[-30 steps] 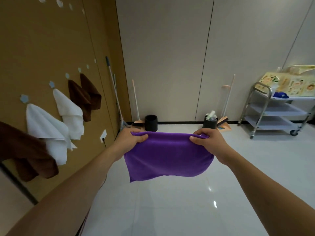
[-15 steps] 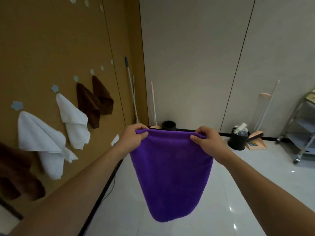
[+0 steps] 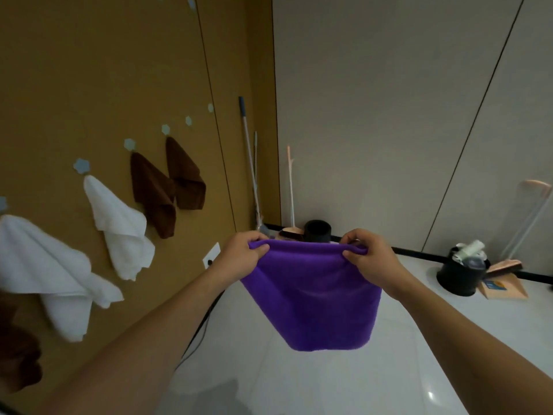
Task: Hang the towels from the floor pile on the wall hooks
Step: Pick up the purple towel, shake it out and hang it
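We see the tan wall [image 3: 104, 70] filling the left of the view, meeting a pale panelled wall [image 3: 389, 115] at the corner, with the glossy white floor [image 3: 329, 384] below. On the tan wall a row of small pale flower-shaped hooks [image 3: 81, 166] climbs toward the corner, and towels hang from several of them: a large white towel [image 3: 45, 271] nearest us, a second white towel [image 3: 122, 226] beyond it, then two brown towels, one [image 3: 152, 193] overlapping the next [image 3: 184, 175]. A further brown towel [image 3: 18, 354] shows at the lower left edge. Two hooks past the brown pair are bare.

In front of us we hold the purple towel [image 3: 314, 298] in the air, well apart from the wall and above the floor. It hangs down in a rounded fold, its top edge stretched between our hands. Our left hand [image 3: 242, 253] pinches the left end of that edge, thumb over the cloth and fingers curled behind. Our right hand [image 3: 368, 259] grips the right end the same way, with the corner bunched under the thumb.

In the corner a long-handled mop [image 3: 250, 163] leans against the tan wall, beside a thinner pale stick [image 3: 291, 187] and a black cylinder [image 3: 317, 232] partly hidden by the towel. Further right stand a black bin [image 3: 459, 274] holding rubbish and a dustpan [image 3: 502, 283]. A white wall socket [image 3: 210, 256] sits low on the tan wall, just beside our left wrist.
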